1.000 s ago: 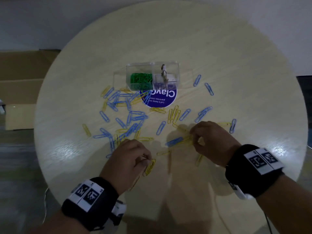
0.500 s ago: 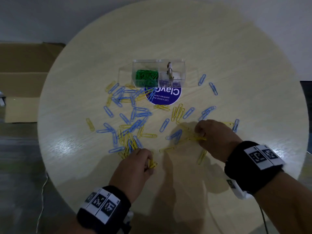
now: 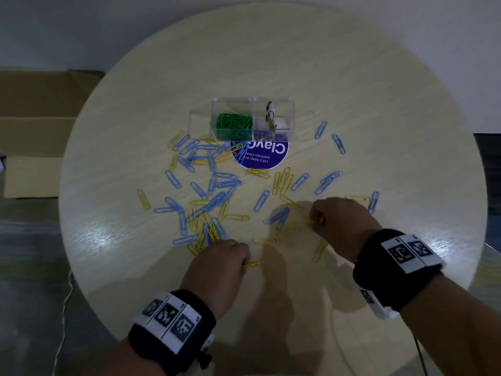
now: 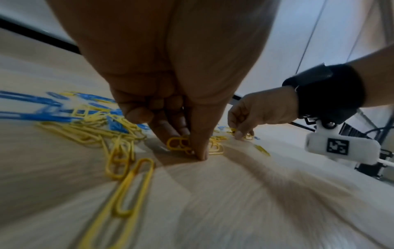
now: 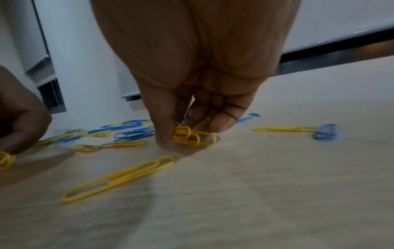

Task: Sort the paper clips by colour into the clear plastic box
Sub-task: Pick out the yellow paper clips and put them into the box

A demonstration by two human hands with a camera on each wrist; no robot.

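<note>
The paper clips are thin loops of plastic-coated wire, yellow and blue, strewn flat over the round table (image 3: 352, 77), whose pale top has a fine wood grain and a dull sheen. Nearly all lie on the near side of the clear plastic box (image 3: 252, 119), a hard, transparent, straight-walled oblong split into compartments. Its left compartment holds a heap of green clips (image 3: 234, 126); the right one holds a small pale object too unclear to identify. The thickest tangle of blue clips (image 3: 217, 183) and yellow clips (image 3: 202, 226) spreads near and left of the box; looser ones lie near and right of it.

Nearest the viewer from the box, the left hand (image 3: 219, 264) has its fingers curled, thumb and fingertips (image 4: 170, 131) pinching a small bundle of yellow clips (image 4: 180, 144) against the tabletop. To the right of that, still on the box's near side, the right hand (image 3: 339, 223) likewise pinches several yellow clips (image 5: 192, 136) between thumb and bunched fingertips (image 5: 221, 124), low on the surface. A single yellow clip (image 5: 119, 178) lies flat just nearer than that hand.

Touching the box's near wall is a round, glossy purple sticker (image 3: 267, 156) with white lettering. Both wrists wear black bands with square-patterned white tags (image 3: 168, 313). Left of the table, well away from the box, stands flat brown cardboard (image 3: 32, 126).
</note>
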